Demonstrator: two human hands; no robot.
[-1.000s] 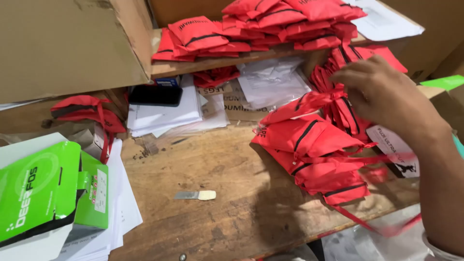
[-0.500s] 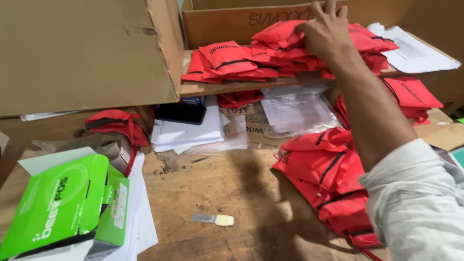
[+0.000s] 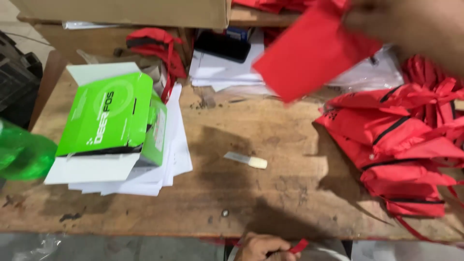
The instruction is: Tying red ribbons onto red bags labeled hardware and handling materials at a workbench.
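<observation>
My right hand (image 3: 411,24) is blurred at the top right and grips a flat red fabric bag (image 3: 314,53), held in the air above the wooden table (image 3: 270,193). At the bottom edge, my left hand (image 3: 261,247) pinches a small red strip (image 3: 299,245) just below the table's front edge. On the table's right side lies a pile of red bags with black trim (image 3: 401,159), under and to the right of the held bag.
A green and white carton (image 3: 111,121) lies on a stack of white paper (image 3: 176,145) at the left. A small white blade-like tool (image 3: 246,159) lies mid-table. At the back sit a black device (image 3: 222,46), another red bag (image 3: 154,41) and a cardboard box (image 3: 145,12). A green plastic object (image 3: 24,154) is far left.
My right hand left the shelf's stack of red bags and came down holding one red bag. The view tilted down, and my left hand now shows at the bottom edge.
</observation>
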